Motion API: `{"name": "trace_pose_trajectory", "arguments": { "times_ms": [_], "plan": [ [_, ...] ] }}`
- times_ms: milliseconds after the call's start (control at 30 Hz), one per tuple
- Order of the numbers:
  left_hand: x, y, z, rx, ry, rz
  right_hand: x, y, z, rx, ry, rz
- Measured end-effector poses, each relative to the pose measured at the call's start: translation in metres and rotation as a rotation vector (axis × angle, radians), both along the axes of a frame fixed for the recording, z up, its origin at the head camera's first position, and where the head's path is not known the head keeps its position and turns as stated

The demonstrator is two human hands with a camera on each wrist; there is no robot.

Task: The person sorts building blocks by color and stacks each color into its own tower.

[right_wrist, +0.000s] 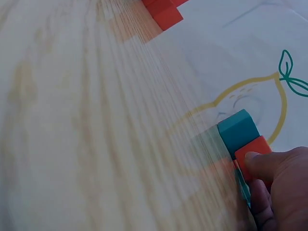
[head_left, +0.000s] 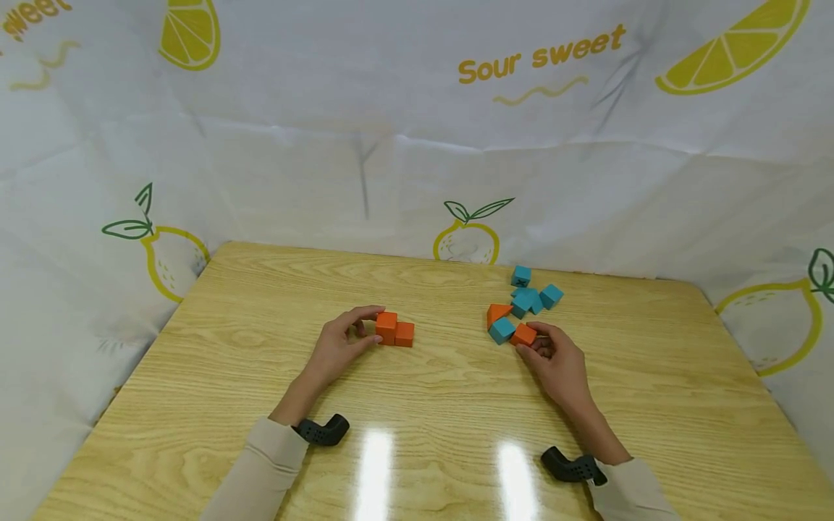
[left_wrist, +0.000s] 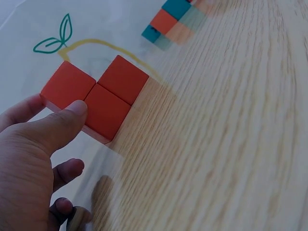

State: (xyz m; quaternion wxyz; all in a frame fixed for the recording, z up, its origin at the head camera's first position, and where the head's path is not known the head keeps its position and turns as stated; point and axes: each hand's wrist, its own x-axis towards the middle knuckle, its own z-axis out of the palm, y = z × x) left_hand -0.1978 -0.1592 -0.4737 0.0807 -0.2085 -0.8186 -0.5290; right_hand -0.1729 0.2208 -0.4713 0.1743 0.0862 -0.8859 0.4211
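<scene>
My left hand (head_left: 339,341) pinches an orange cube (left_wrist: 67,86) between thumb and index finger. That cube sits on top of a lower orange cube (left_wrist: 108,113), and a third orange cube (head_left: 405,334) stands against the lower one's right side. Over to the right, my right hand (head_left: 559,363) grips another orange cube (head_left: 523,335) with the thumb on its near face, seen also in the right wrist view. A blue cube (head_left: 502,331) lies just left of it, and an orange triangular block (head_left: 498,313) is behind that cube.
Farther back are a blue cube with a dark mark (head_left: 520,276), a tilted blue cube (head_left: 551,296) and several blue blocks (head_left: 525,300) bunched together. A white lemon-print cloth (head_left: 313,188) hangs behind the wooden table (head_left: 443,420). Both wrists wear black camera mounts (head_left: 323,431).
</scene>
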Motion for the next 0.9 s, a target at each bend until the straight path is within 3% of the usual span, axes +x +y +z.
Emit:
{"name": "trace_pose_trajectory", "arguments": {
  "times_ms": [200, 500, 733, 900],
  "plan": [
    [0.001, -0.001, 0.0, -0.001, 0.02, -0.007, 0.003, -0.003, 0.004, -0.102, -0.009, -0.031],
    [0.0, -0.001, 0.0, 0.002, 0.024, -0.008, 0.016, -0.024, 0.032, -0.234, 0.066, -0.045],
    [0.017, 0.006, 0.032, -0.006, 0.014, -0.007, 0.014, -0.033, 0.029, -0.34, 0.181, 0.083],
    [0.017, 0.007, 0.032, -0.006, 0.021, -0.007, 0.014, -0.04, 0.029, -0.346, 0.219, 0.141]
  ]
}}
